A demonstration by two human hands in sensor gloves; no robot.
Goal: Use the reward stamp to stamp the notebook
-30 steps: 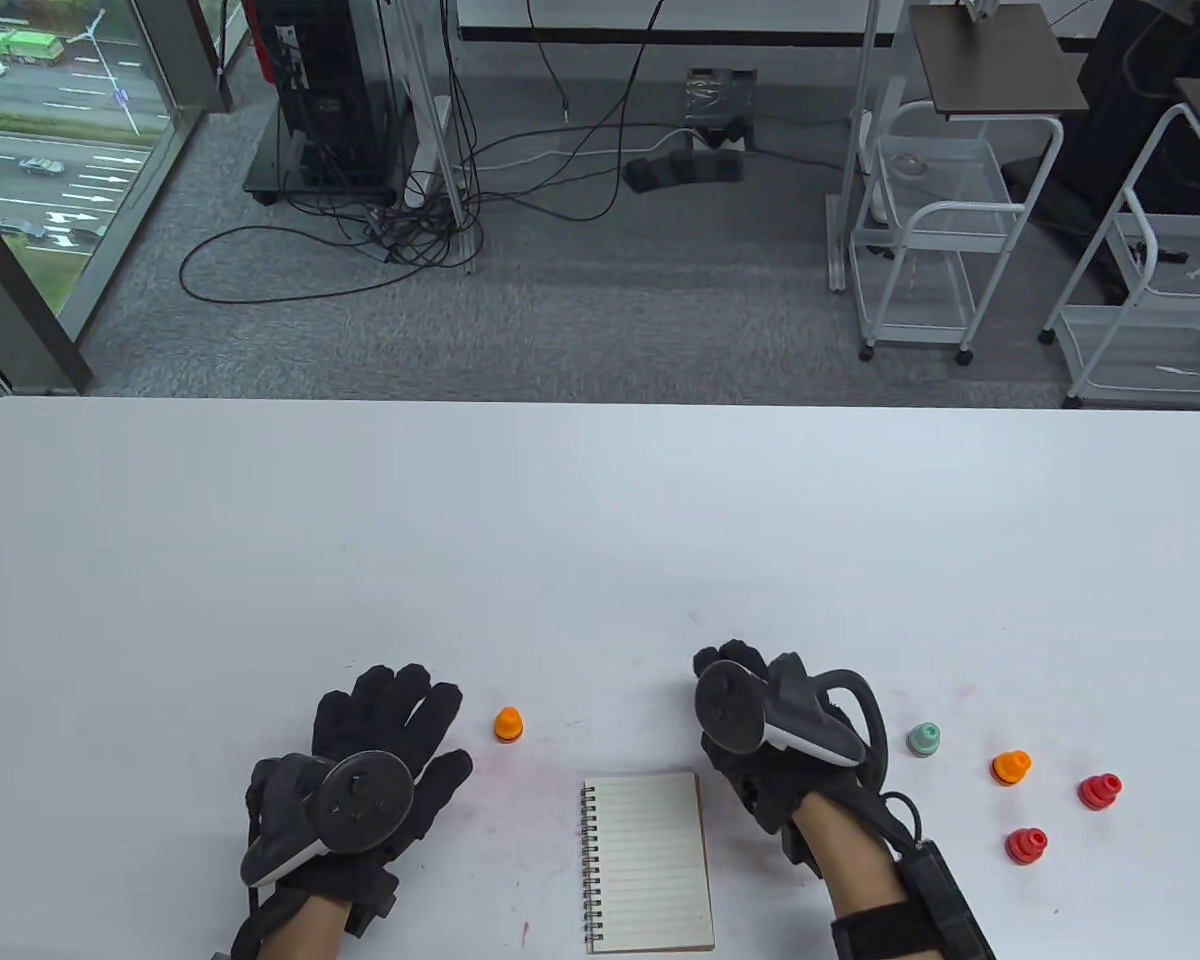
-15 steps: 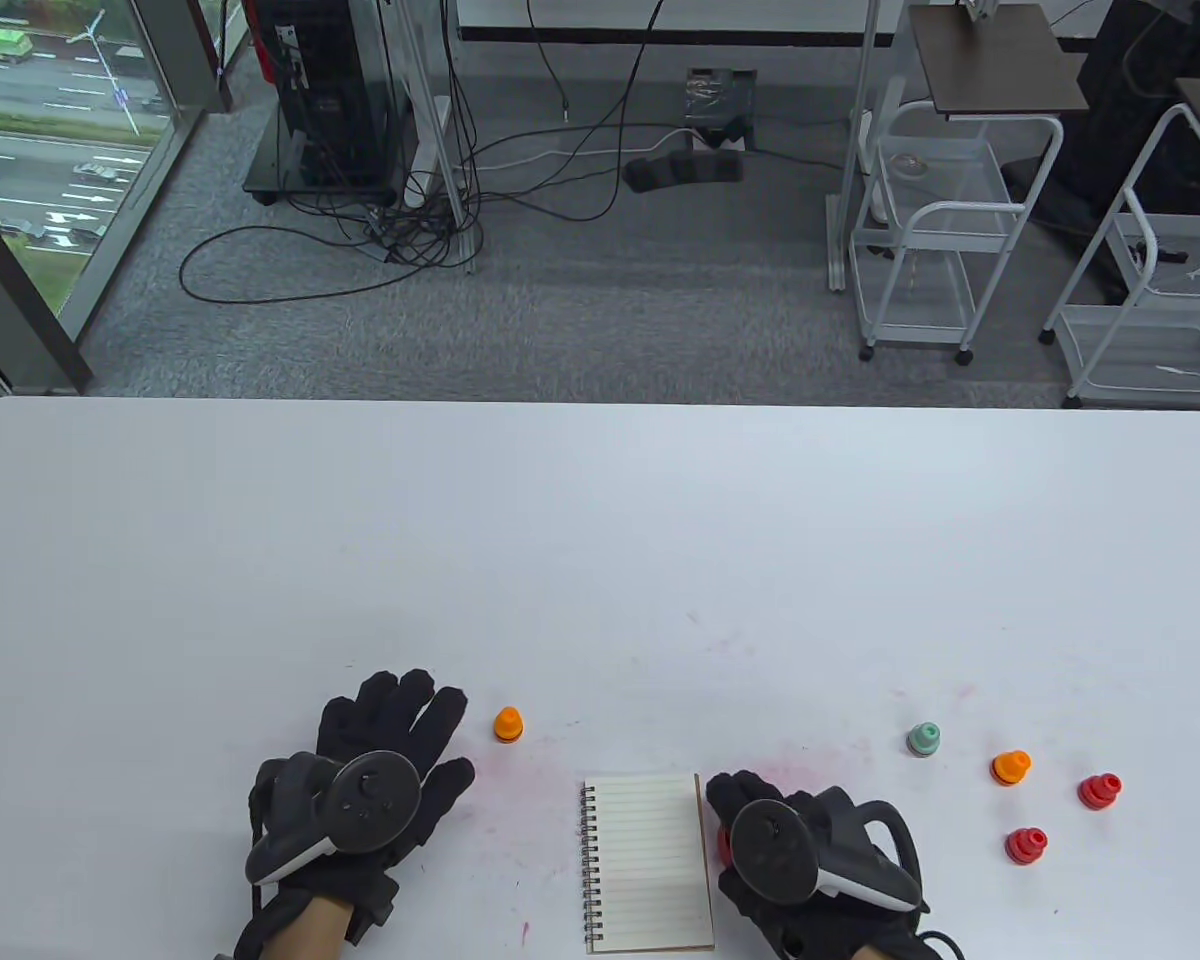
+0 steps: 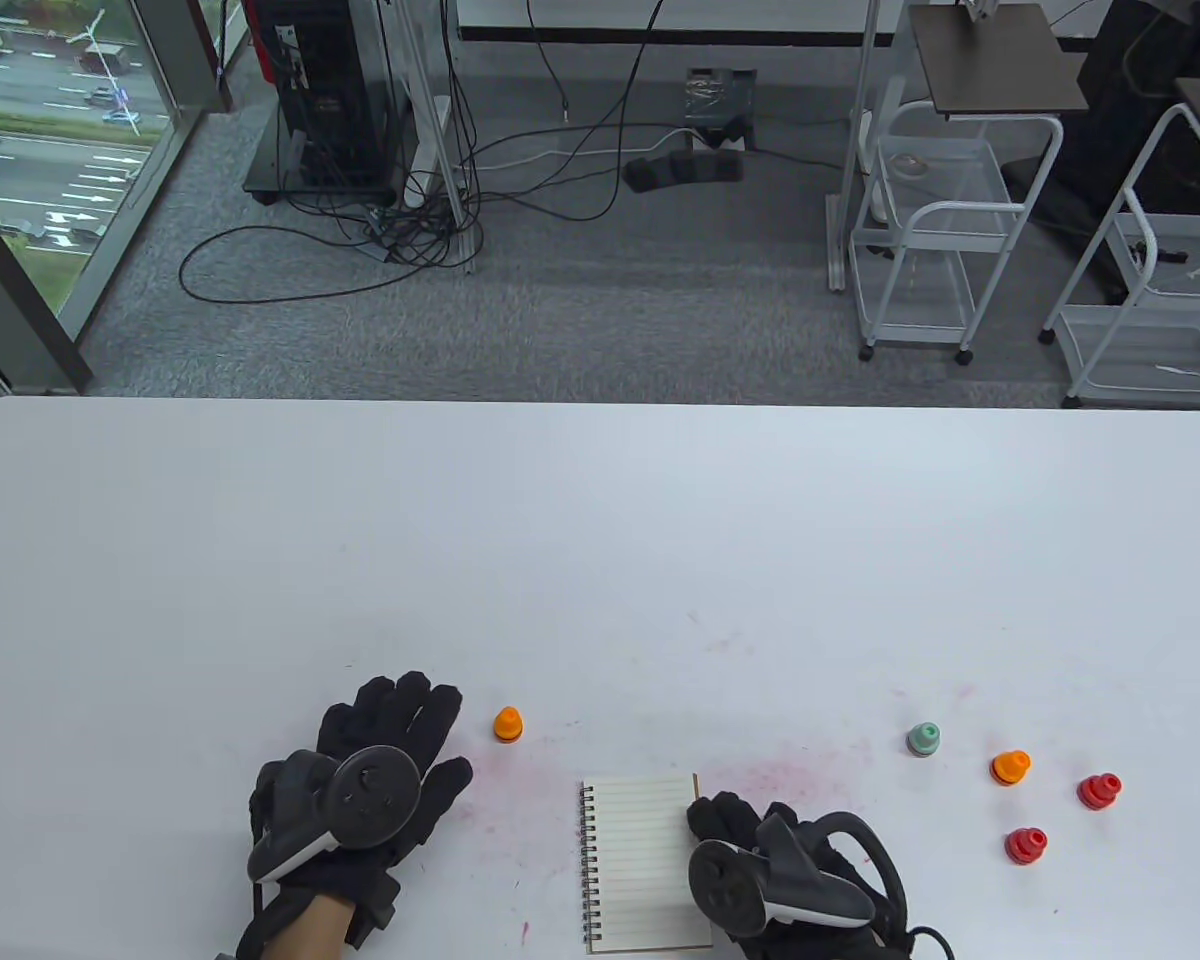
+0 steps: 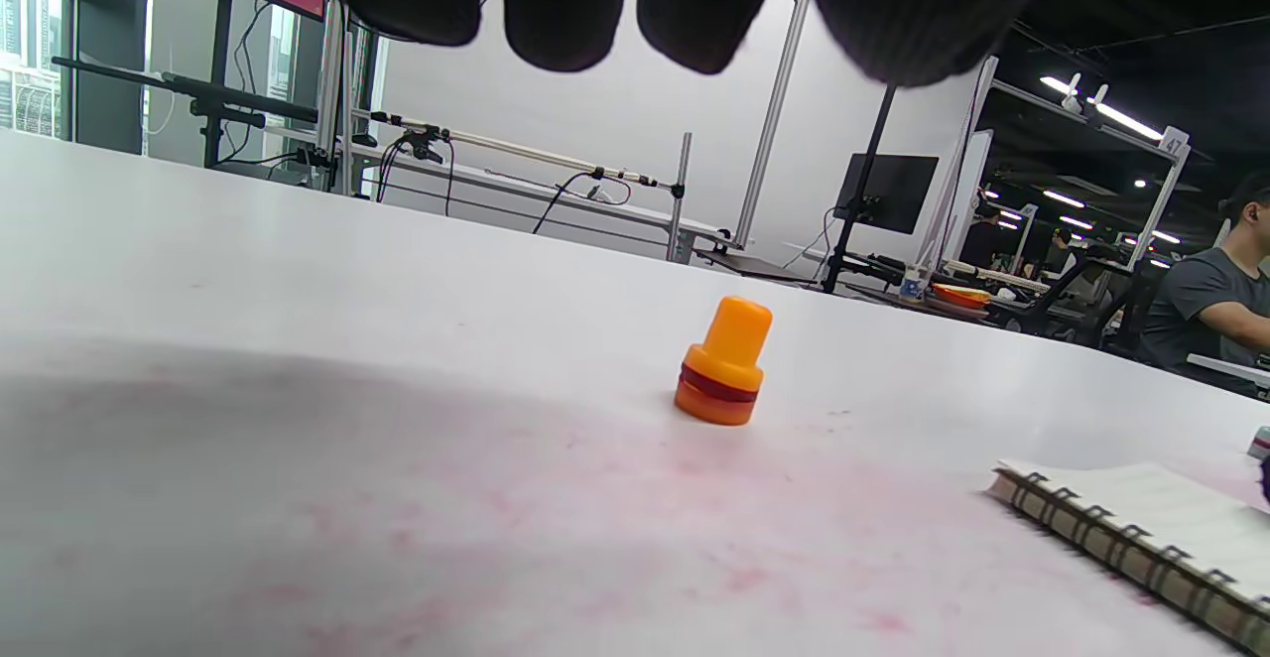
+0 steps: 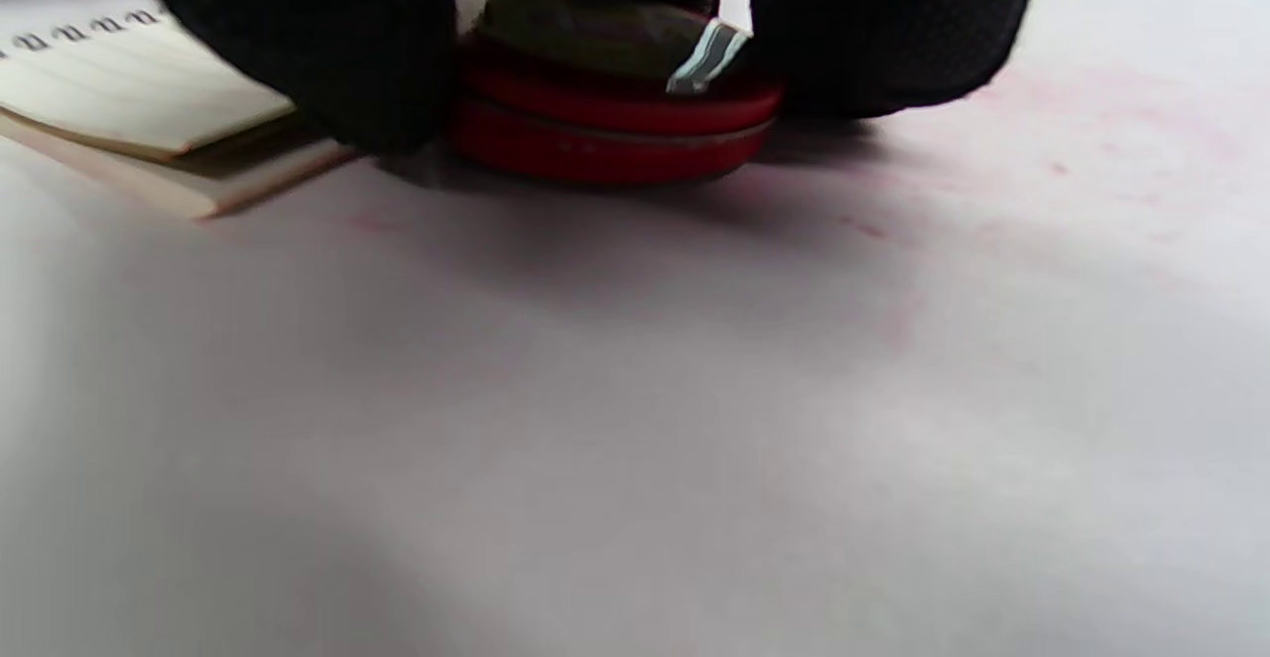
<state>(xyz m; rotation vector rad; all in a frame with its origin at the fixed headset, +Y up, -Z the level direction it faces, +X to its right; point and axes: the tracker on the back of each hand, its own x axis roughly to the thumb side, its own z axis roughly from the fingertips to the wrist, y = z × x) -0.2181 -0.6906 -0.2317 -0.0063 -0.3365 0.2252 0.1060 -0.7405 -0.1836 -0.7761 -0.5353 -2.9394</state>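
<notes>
A small spiral notebook (image 3: 640, 860) lies open near the table's front edge; it also shows in the left wrist view (image 4: 1141, 528) and the right wrist view (image 5: 129, 111). My right hand (image 3: 725, 820) is at the notebook's right edge. In the right wrist view its fingers (image 5: 317, 52) grip a round red stamp (image 5: 615, 111), which sits down at the table surface just beside the notebook. The hand hides that stamp in the table view. My left hand (image 3: 425, 740) rests flat on the table with fingers spread, left of the notebook, holding nothing.
An orange stamp (image 3: 507, 723) stands between my left hand and the notebook, also seen in the left wrist view (image 4: 724, 364). To the right stand a green stamp (image 3: 923, 739), an orange stamp (image 3: 1010, 767) and two red stamps (image 3: 1099, 791) (image 3: 1026, 845). Pink ink smears mark the white table (image 3: 600, 520).
My right hand has come back from farther up the table to the notebook's right edge, then shifted slightly left onto it. My left hand has stayed in place.
</notes>
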